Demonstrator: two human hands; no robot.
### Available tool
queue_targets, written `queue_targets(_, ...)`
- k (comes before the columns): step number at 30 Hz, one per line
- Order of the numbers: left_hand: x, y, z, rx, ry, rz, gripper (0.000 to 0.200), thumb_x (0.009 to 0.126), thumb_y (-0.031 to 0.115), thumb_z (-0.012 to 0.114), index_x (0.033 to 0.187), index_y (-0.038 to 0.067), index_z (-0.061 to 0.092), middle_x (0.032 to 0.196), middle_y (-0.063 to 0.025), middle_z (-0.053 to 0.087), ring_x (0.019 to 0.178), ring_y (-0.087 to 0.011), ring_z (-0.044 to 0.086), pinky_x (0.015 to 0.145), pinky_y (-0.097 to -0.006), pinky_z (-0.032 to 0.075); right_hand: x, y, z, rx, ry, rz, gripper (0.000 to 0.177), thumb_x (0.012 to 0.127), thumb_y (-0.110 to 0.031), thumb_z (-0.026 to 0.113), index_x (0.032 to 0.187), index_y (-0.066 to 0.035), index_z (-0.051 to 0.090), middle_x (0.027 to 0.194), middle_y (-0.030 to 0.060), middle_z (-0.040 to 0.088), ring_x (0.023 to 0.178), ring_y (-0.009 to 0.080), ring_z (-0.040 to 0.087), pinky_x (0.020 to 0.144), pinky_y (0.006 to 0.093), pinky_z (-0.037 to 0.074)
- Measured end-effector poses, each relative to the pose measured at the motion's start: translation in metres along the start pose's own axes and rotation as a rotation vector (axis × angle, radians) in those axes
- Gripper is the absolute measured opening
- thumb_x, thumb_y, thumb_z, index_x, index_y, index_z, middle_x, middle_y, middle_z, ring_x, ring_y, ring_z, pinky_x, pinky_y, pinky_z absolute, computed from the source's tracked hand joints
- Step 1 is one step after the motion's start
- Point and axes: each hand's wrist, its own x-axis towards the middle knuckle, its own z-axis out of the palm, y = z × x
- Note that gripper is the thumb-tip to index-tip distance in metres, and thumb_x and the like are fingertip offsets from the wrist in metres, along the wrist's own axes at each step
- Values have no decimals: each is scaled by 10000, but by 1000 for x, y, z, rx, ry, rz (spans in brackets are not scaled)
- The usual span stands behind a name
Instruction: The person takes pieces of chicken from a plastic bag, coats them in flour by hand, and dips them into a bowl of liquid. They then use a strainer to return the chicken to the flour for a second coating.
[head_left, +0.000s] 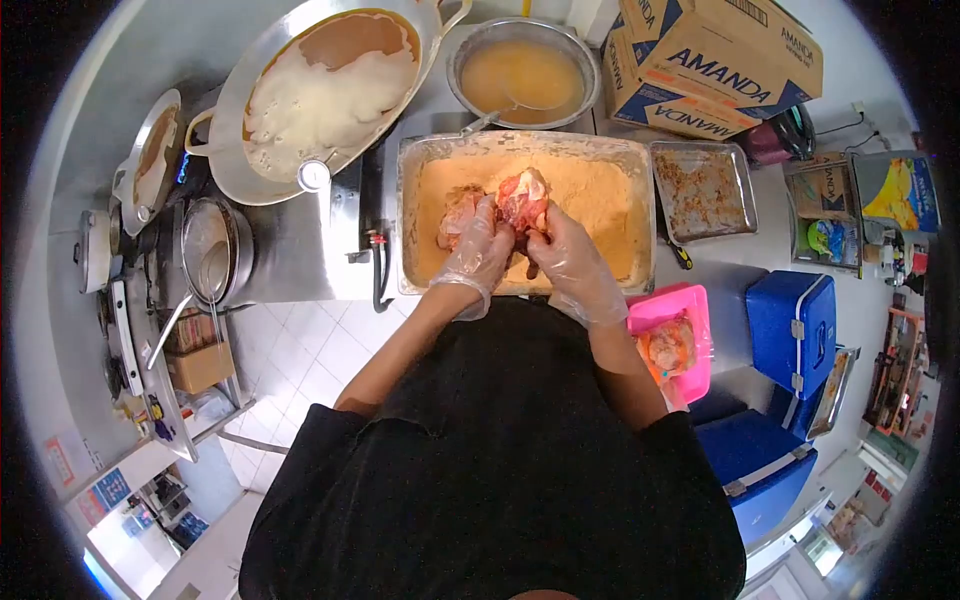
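Observation:
Both hands wear clear plastic gloves and are over a metal tray [645, 225] of light brown powder [590, 185]. A piece of raw red meat [523, 200] is held up between them. My right hand [570, 260] is closed on its lower right side. My left hand [475, 255] is curled at the meat's lower left, its fingertips partly hidden. Against the left hand's outer side lies another, powder-dusted piece of meat [457, 215] in the tray.
A large wok [225, 150] of foamy oil stands at upper left. Behind the tray is a bowl [590, 75] of cloudy liquid with a ladle. To the right are a crumb-covered tray [705, 190], cardboard boxes [710, 70], a pink tub [697, 340] with meat and blue coolers [790, 330].

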Motion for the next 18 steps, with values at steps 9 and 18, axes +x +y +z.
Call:
queue_targets(9,-2,12,-3,-422,-77,-252,290,994,151,362,1278,124,416,826,-15,545,560,-78,467,485,-253,406,8,27,-6,331,-34,-41,353,924,9,532,1275,7,495,984,36,595,800,90,586,685,241,511)
queue_targets(18,-9,44,-8,-606,-143,-348,149,952,174,430,1099,144,434,730,-8,458,583,-108,436,499,-266,368,1,-1,2,-24,140,-106,302,940,-108,585,1214,13,548,957,88,641,873,130,610,773,281,502)
